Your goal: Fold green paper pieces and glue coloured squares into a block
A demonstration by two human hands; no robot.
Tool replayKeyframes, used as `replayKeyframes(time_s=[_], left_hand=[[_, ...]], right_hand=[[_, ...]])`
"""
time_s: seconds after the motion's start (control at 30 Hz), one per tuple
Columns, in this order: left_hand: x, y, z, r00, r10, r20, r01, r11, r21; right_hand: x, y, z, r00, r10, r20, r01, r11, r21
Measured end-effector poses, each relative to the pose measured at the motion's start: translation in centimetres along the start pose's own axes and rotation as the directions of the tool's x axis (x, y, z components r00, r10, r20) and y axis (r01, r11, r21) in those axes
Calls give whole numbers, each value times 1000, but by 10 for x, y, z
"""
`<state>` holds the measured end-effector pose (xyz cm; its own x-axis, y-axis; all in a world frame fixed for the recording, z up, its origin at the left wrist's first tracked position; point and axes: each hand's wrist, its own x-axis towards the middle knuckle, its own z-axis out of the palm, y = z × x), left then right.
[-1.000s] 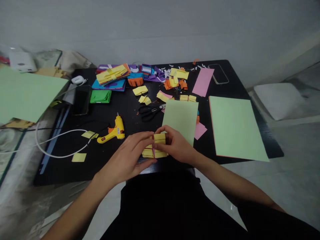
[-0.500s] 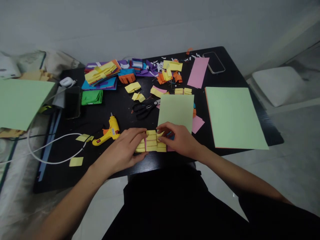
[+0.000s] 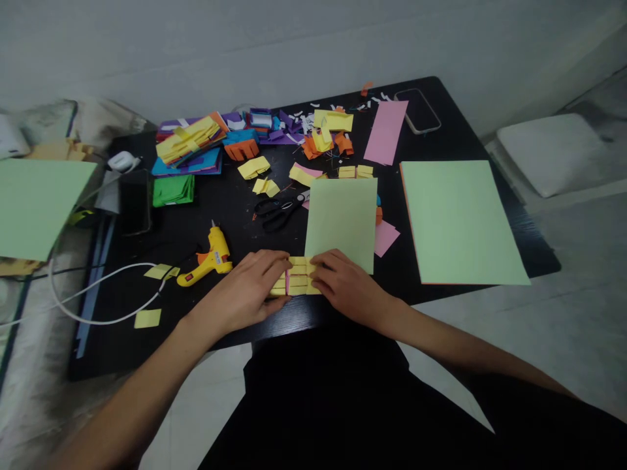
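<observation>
At the table's near edge lies a yellow folded-paper piece (image 3: 298, 277) made of several strips in rows, with a sliver of pink between them. My left hand (image 3: 252, 282) is closed on its left end, fingertips at the top edge and thumb along the bottom. Over the right end my right hand (image 3: 349, 287) curls, its fingertips pressed on the strips and its palm hiding the rest of that end. Just behind the right hand lies a light green paper sheet (image 3: 341, 222). A yellow hot glue gun (image 3: 211, 260) rests to the left of my left hand.
Black-handled scissors (image 3: 279, 212) lie beyond the hands. Folded coloured papers (image 3: 193, 147) and scraps (image 3: 323, 140) cover the back. Green sheets (image 3: 463, 222) and a phone (image 3: 417, 111) are at right. A white cable (image 3: 105, 320) loops at left, near another phone (image 3: 136, 201).
My right hand has settled lower and flatter over the right end of the yellow paper piece, covering more of it. My left hand keeps its hold. The view has shifted slightly.
</observation>
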<state>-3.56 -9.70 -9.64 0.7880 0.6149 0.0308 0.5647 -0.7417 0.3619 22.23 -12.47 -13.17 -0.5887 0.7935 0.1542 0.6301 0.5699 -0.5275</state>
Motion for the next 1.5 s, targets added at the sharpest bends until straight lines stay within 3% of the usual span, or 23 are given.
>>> replayKeyframes(time_s=[0.17,0.47,0.77,1.1,1.27,1.5], left_hand=[[1,-1,2,1000,-6,21,5,1000,23],[1,-2,5,999,-1,46,-1,999,41],[-1,-5,10,999,1,40,0,1000,-19],[-4,-9,15,1000,21,-1,-21,1000,-9],[-5,-4,17,999,0,-32,-1,1000,-12],[-6,-1,25,992,-27,-120,24,999,-28]], right_hand=[[-9,-2,5,999,-51,17,53,990,-130],[-12,-2,12,997,-12,-73,4,994,-108],[-6,-4,5,1000,26,-7,-27,994,-102],[6,-7,0,999,32,6,-31,993,-113],[18,-13,4,994,105,15,-99,974,-204],[25,-14,6,986,157,62,-144,972,-183]])
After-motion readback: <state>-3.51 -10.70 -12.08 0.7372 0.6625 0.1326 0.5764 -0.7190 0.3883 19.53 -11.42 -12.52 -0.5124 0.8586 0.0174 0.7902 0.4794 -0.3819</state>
